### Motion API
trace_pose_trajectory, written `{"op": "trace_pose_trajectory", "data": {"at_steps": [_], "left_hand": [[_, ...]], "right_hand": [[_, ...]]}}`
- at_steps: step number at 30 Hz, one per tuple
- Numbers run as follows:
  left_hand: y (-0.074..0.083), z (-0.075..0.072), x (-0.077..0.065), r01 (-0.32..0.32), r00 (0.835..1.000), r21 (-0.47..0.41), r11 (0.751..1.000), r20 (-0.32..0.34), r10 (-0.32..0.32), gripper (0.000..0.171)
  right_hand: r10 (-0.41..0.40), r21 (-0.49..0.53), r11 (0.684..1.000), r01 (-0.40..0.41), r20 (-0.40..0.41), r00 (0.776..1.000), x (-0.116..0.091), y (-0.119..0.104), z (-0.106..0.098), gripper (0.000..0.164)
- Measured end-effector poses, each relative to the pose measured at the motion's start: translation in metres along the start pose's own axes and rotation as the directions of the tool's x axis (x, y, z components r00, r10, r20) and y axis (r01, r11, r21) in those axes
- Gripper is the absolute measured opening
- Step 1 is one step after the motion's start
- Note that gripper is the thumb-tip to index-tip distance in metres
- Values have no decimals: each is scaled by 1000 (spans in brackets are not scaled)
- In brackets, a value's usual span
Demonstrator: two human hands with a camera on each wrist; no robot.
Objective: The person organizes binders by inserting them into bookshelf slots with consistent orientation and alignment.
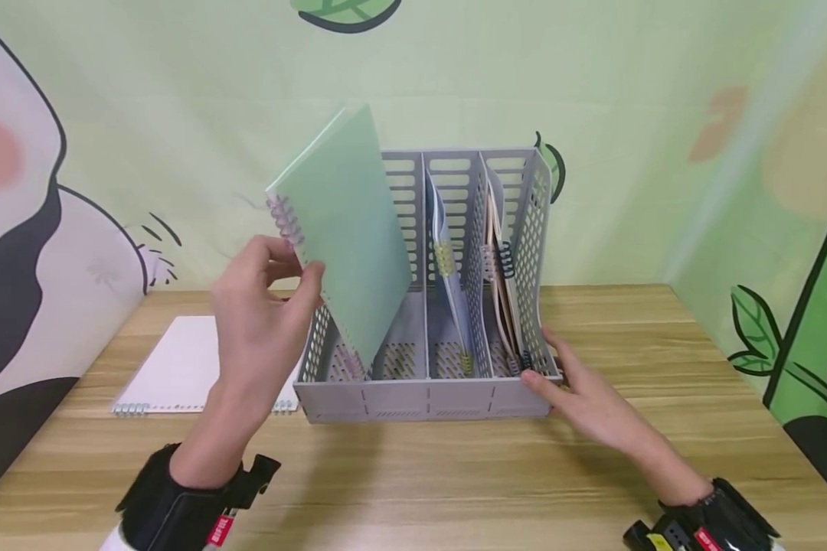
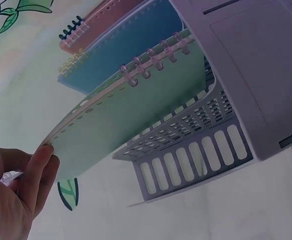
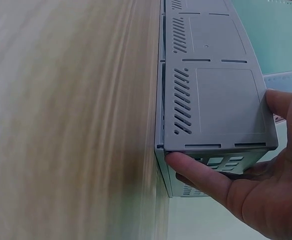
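Observation:
My left hand (image 1: 265,306) pinches the ringed edge of a pale green loose-leaf notebook (image 1: 348,222) between thumb and fingers. The notebook leans to the left, its lower end inside the left part of a grey desktop file organizer (image 1: 396,403). In the left wrist view, pink-purple rings (image 2: 155,59) run along the notebook's edge and its cover bends slightly. At the organizer's front right corner, my right hand (image 1: 586,390) grips the frame, thumb at the front lip and fingers round the side. The right wrist view shows that hand (image 3: 255,185) on the organizer's end.
A blue notebook (image 1: 448,264) with yellow rings stands in a middle compartment. Pinkish and pale notebooks (image 1: 506,306) with dark and clear rings fill the rightmost one. On the wooden table (image 1: 455,482), a white ringed notebook (image 1: 175,363) lies flat at left. A printed curtain hangs behind.

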State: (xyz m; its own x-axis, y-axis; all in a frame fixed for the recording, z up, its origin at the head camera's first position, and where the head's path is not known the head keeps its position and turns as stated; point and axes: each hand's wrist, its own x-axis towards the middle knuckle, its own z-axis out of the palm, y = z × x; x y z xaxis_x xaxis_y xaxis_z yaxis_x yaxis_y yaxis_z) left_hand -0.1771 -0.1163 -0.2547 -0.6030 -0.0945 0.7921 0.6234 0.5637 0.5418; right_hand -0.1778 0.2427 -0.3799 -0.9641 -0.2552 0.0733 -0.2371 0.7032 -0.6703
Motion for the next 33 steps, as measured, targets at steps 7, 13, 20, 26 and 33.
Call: {"op": "trace_pose_trajectory", "data": {"at_steps": [7, 13, 20, 26, 33], "left_hand": [[-3, 10, 8, 27, 1000, 25, 999, 4, -27, 12], [-5, 19, 12, 83, 995, 61, 995, 45, -86, 13], [-9, 25, 13, 131, 988, 86, 988, 65, -137, 14], [-13, 27, 13, 165, 982, 92, 982, 80, -172, 17], [-17, 33, 15, 201, 971, 84, 976, 116, -210, 26]], "right_hand": [[8, -11, 1000, -8, 1, 1000, 0, 0, -1, 81], [6, -7, 1000, -6, -3, 1000, 1, 1, -1, 81], [1, -13, 1000, -1, -4, 1000, 1, 2, -1, 80], [2, -16, 1000, -2, -3, 1000, 1, 3, 0, 81], [3, -6, 1000, -3, -1, 1000, 1, 3, 0, 80]]}}
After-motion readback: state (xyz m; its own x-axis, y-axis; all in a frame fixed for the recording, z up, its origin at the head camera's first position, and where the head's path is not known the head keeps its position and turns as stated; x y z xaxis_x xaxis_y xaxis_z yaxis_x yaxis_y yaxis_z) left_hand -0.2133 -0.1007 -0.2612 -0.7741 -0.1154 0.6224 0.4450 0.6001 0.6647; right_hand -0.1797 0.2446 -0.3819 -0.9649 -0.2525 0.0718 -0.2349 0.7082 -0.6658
